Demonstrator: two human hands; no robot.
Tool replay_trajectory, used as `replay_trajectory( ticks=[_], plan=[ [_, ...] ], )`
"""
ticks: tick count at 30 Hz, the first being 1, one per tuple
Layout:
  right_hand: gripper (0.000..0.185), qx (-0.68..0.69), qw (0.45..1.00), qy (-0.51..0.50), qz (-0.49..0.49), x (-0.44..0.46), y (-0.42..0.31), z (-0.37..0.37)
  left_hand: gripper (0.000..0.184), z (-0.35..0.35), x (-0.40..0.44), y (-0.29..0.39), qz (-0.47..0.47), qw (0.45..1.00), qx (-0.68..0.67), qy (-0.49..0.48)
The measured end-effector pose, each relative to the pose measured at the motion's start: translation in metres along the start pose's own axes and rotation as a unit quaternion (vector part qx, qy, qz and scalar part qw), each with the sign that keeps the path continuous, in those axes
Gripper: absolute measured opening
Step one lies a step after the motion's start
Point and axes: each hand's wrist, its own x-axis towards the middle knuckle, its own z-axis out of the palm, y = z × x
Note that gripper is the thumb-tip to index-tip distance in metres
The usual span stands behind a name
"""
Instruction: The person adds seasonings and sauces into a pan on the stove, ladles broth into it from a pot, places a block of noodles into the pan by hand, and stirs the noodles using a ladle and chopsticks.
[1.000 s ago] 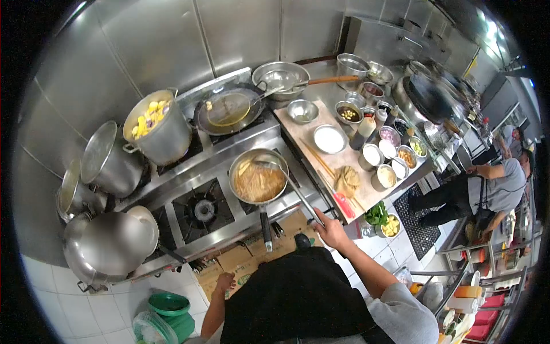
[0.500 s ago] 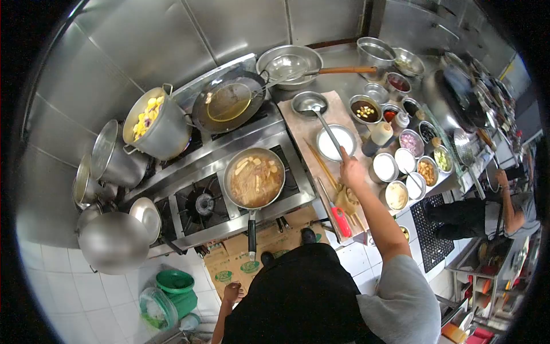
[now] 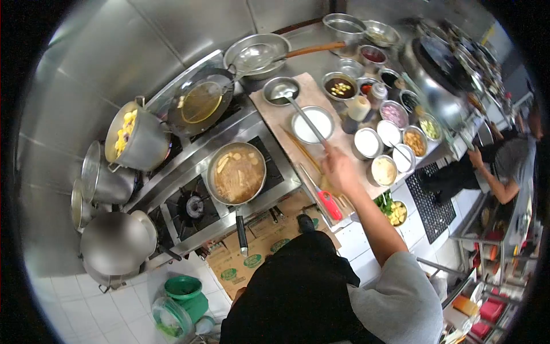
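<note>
My right hand [image 3: 338, 167] is closed around the handle of a metal ladle [image 3: 307, 118]. The ladle's head rests in a small steel bowl [image 3: 275, 90], and its handle crosses above a bowl of white contents [image 3: 313, 125]. On the stove, a pan [image 3: 236, 173] holds brown bubbling liquid with pale pieces, its black handle toward me. Near the hand lie a red-handled tool [image 3: 329, 205] and wooden chopsticks [image 3: 302, 150] on the board. Of my left hand [image 3: 238, 293] only a small part shows at the apron's edge; its fingers are hidden.
A wok with a strainer [image 3: 201, 102] and a pot of yellow pieces [image 3: 137, 137] stand at the back left. Ingredient bowls [image 3: 393, 114] and bottles [image 3: 359, 108] crowd the counter's right. Another person [image 3: 504, 157] stands at far right. A green bin [image 3: 192, 304] is on the floor.
My right hand has carried the ladle from the pan to the small steel bowl on the counter. My left hand has slipped mostly behind the apron. The camera view has shifted.
</note>
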Motion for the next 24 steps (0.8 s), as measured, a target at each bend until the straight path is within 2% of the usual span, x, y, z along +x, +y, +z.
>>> replay_trajectory(
  ticks=[1, 3, 5, 6, 7, 8, 10, 13, 14, 16, 18, 19, 20, 21, 22, 23, 24],
  plan=[
    [0.033, 0.057, 0.998, -0.002, -0.009, -0.013, -0.016, -0.002, 0.027, -0.001, 0.004, 0.013, 0.001, 0.999, 0.05, -0.011],
    [0.021, 0.219, 0.964, -0.139, 0.063, -0.052, -0.057, -0.008, 0.027, -0.006, 0.008, 0.037, 0.012, 0.988, 0.147, -0.036],
    [0.019, 0.238, 0.958, -0.162, -0.011, -0.096, -0.09, 0.006, 0.027, -0.004, 0.008, 0.07, 0.034, 0.966, 0.248, -0.07],
    [0.02, 0.191, 0.96, -0.203, -0.022, -0.115, -0.104, 0.013, 0.027, 0.002, 0.001, 0.095, 0.048, 0.949, 0.297, -0.09],
    [0.028, 0.288, 0.941, -0.173, -0.032, -0.138, -0.116, 0.031, 0.027, 0.01, -0.007, 0.119, 0.065, 0.932, 0.34, -0.11],
    [0.038, 0.272, 0.944, -0.181, -0.054, -0.158, -0.131, 0.044, 0.027, 0.016, -0.019, 0.143, 0.085, 0.913, 0.378, -0.131],
    [0.046, 0.226, 0.952, -0.167, -0.124, -0.195, -0.163, 0.056, 0.027, 0.035, -0.051, 0.192, 0.123, 0.887, 0.417, -0.157],
    [0.049, 0.272, 0.934, -0.226, -0.045, -0.236, -0.201, 0.078, 0.027, 0.063, -0.13, 0.263, 0.229, 0.893, 0.356, -0.151],
    [0.052, 0.372, 0.897, -0.238, 0.033, -0.247, -0.211, 0.086, 0.028, 0.069, -0.159, 0.277, 0.294, 0.9, 0.288, -0.144],
    [0.059, 0.551, 0.774, -0.254, 0.182, -0.27, -0.227, 0.106, 0.03, 0.079, -0.208, 0.297, 0.416, 0.888, 0.148, -0.13],
    [0.066, 0.677, 0.652, -0.243, 0.241, -0.292, -0.246, 0.117, 0.026, 0.091, -0.234, 0.309, 0.488, 0.855, 0.06, -0.165],
    [0.067, 0.734, 0.58, -0.244, 0.256, -0.301, -0.257, 0.12, 0.026, 0.094, -0.233, 0.304, 0.529, 0.829, 0.064, -0.168],
    [0.069, 0.785, 0.505, -0.241, 0.265, -0.309, -0.268, 0.121, 0.028, 0.097, -0.232, 0.299, 0.569, 0.802, 0.067, -0.17],
    [0.069, 0.787, 0.514, -0.221, 0.261, -0.319, -0.279, 0.126, 0.033, 0.101, -0.221, 0.291, 0.614, 0.765, 0.115, -0.156],
    [0.07, 0.827, 0.47, -0.235, 0.201, -0.326, -0.284, 0.128, 0.045, 0.119, -0.237, 0.313, 0.739, 0.621, 0.248, -0.078],
    [0.072, 0.86, 0.423, -0.25, 0.139, -0.331, -0.286, 0.129, 0.046, 0.13, -0.241, 0.312, 0.73, 0.617, 0.268, -0.12],
    [0.075, 0.886, 0.371, -0.266, 0.076, -0.333, -0.287, 0.126, 0.039, 0.145, -0.223, 0.297, 0.746, 0.576, 0.32, -0.094]
  ],
)
